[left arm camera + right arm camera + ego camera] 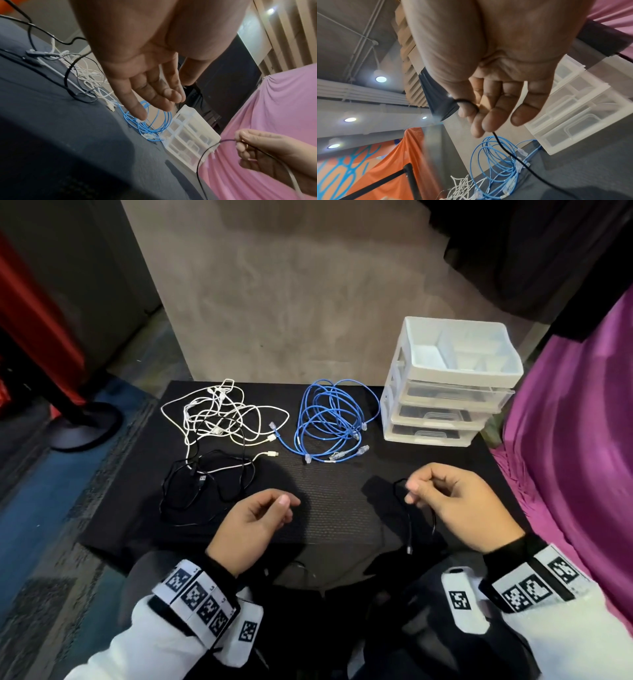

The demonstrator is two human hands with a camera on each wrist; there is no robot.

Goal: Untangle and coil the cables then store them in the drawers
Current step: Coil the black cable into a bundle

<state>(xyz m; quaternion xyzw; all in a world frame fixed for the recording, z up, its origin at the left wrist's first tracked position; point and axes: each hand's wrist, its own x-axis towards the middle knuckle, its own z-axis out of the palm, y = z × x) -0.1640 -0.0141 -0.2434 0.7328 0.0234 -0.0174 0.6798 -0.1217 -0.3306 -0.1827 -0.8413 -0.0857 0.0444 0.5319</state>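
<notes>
The right hand [459, 505], at the lower right of the head view, pinches a thin black cable [411, 518] between thumb and fingertips, a small loop standing above the pinch and two strands hanging down toward the near edge of the table [325, 508]; the left hand [253, 525], lower centre, hovers with relaxed, slightly curled fingers and holds nothing.

The step in hand looks like coiling this separated cable; to do it well, the left hand should take the hanging strand just below the pinch and feed even loops into the right, letting the cable twist freely so that it lies flat; the loose end should be kept off the black-and-white tangle [212, 440] at centre left, or it may snag.

The blue cables [329, 419] lie in a loose heap at upper centre, just beside the white drawer unit [445, 385] at upper right; its top drawer stands slightly out, so a small, tight coil would slip in easily.
</notes>
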